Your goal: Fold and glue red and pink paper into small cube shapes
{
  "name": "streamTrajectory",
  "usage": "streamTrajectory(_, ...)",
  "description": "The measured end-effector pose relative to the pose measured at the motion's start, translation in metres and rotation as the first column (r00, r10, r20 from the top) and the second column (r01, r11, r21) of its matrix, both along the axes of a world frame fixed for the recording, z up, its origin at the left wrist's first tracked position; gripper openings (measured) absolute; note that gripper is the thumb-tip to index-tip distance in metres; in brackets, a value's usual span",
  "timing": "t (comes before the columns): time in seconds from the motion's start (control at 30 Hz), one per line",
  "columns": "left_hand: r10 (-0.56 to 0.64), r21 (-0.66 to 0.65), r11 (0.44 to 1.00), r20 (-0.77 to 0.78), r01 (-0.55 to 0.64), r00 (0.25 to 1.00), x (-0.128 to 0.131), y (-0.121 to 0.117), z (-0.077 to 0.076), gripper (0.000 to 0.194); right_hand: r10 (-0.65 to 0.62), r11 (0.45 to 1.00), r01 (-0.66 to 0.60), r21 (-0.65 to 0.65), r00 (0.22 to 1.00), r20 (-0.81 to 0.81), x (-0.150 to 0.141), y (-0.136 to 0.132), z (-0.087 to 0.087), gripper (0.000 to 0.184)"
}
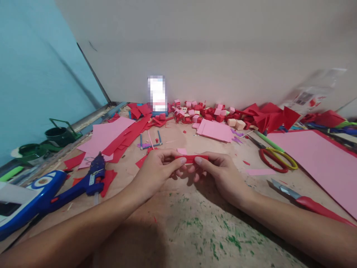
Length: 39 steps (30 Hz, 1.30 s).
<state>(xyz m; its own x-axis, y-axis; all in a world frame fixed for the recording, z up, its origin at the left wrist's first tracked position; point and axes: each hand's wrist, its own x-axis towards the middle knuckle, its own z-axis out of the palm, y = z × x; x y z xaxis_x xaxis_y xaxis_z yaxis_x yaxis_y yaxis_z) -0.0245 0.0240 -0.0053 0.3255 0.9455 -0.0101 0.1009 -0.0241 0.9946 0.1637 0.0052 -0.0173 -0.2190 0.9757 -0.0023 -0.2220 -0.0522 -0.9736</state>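
Observation:
A narrow folded strip of red paper is held level between my two hands, above the middle of the table. My left hand pinches its left end, thumb on the near side and fingers behind. The right end is gripped the same way by my right hand. Just beyond the strip shows a small pink paper piece; whether it touches the strip I cannot tell. Farther back lie small blue sticks set in a frame shape.
At left lies a blue glue gun. To the right are scissors and a red-handled cutting tool. Pink sheets, red paper and several small paper cubes line the back. A lit phone stands by the wall.

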Motion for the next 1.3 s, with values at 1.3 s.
streamTrajectory(1.3,0.027,-0.061,0.998,0.059,-0.024,0.998,0.0015,-0.0040,-0.0004,0.014,-0.014,0.999,0.014,-0.039,1.000,0.017,-0.0010,-0.0038,0.0027,0.030)
